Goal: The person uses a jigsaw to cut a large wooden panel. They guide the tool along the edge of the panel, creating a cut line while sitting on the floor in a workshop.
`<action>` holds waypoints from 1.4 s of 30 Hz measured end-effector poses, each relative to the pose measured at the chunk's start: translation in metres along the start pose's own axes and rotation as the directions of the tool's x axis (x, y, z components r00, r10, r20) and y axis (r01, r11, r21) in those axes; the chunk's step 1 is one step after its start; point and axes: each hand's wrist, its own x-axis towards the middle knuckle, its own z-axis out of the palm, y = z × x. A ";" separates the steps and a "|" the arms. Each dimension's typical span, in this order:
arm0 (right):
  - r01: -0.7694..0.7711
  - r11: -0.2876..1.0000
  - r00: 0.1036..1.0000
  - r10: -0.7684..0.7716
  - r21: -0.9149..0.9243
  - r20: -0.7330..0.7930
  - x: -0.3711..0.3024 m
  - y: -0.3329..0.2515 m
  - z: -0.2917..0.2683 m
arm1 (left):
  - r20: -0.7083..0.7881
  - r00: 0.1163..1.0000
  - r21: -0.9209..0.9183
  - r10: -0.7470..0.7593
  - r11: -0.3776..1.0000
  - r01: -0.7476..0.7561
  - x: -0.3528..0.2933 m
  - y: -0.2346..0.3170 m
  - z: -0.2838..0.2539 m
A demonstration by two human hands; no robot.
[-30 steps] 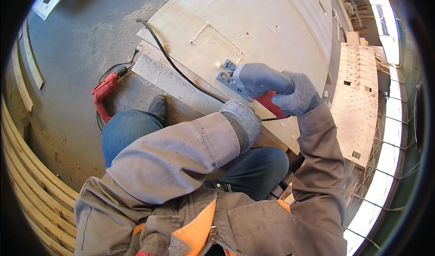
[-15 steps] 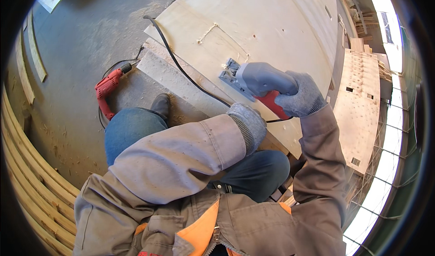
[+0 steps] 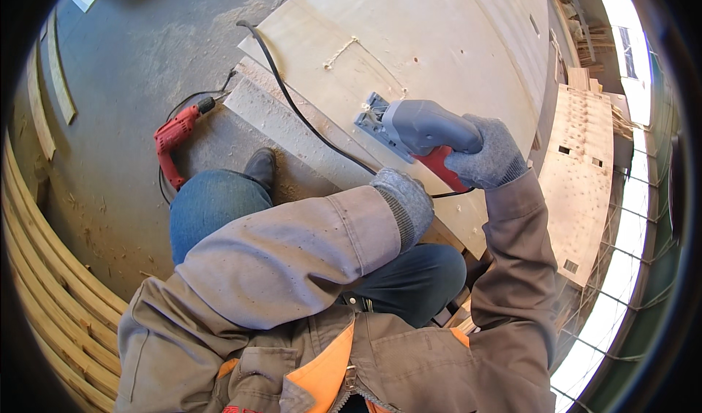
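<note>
A jigsaw with a grey body and red lower handle rests its metal base on a pale plywood sheet. My right hand, in a grey knit glove, is wrapped round its handle. Sawdust-lined cuts mark the sheet just beyond the base. My left hand, gloved too, is at the sheet's near edge with its fingers curled under, out of sight. A black cord runs across the sheet and passes beneath that hand; whether the hand grips the cord or the edge is hidden.
A red drill lies on the dusty floor at left, near my shoe. Long timber strips stack at lower left. Another plywood panel with square holes lies at right, beside a wire mesh. A narrow board sits under the sheet's edge.
The view has shifted slightly, so the sheet and floor appear a little lower and to the right. Both hands and the jigsaw keep nearly the same place.
</note>
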 end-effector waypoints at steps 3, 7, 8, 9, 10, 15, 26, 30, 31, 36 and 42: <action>-0.019 1.000 1.000 0.019 0.013 0.006 -0.001 -0.003 -0.002 | -0.035 0.999 -0.006 -0.003 1.000 0.003 0.001 0.001 0.004; -0.030 0.999 1.000 0.030 0.010 0.008 0.000 -0.001 -0.001 | 0.017 1.000 -0.011 0.009 1.000 -0.009 0.000 0.002 -0.002; -0.027 1.000 1.000 0.027 -0.004 0.012 0.001 -0.002 -0.001 | 0.027 1.000 -0.011 0.010 1.000 -0.010 0.000 0.002 -0.003; -0.025 1.000 1.000 0.025 -0.017 0.016 0.002 -0.002 -0.001 | 0.037 0.999 -0.012 0.011 1.000 -0.011 0.000 0.001 -0.004; -0.030 0.999 0.999 0.031 -0.016 0.017 0.002 -0.004 -0.001 | 0.037 0.999 -0.011 0.015 1.000 -0.015 0.000 0.001 -0.004; -0.061 0.997 0.998 0.060 0.046 0.023 0.003 -0.005 -0.001 | 0.052 0.999 -0.023 0.014 1.000 -0.013 0.002 0.001 -0.004; -0.105 0.991 0.994 0.105 0.085 0.007 0.009 -0.009 0.002 | -0.003 1.000 -0.021 0.009 1.000 -0.009 0.003 0.001 0.003; -0.103 0.990 0.995 0.102 0.098 0.010 0.008 -0.008 0.000 | 0.044 0.999 -0.037 0.019 0.999 -0.017 0.003 0.000 -0.001; -0.106 0.989 0.994 0.105 0.107 0.012 0.009 -0.008 0.001 | 0.029 0.999 -0.042 0.021 0.999 -0.020 0.004 -0.001 0.000; -0.098 0.989 0.995 0.099 0.107 0.004 0.009 -0.010 0.002 | 0.004 0.999 -0.049 0.035 0.998 -0.035 0.002 -0.001 0.001; -0.123 0.987 0.992 0.123 0.106 0.005 0.010 -0.014 0.000 | 0.017 0.999 -0.041 0.038 0.998 -0.038 0.000 0.001 -0.003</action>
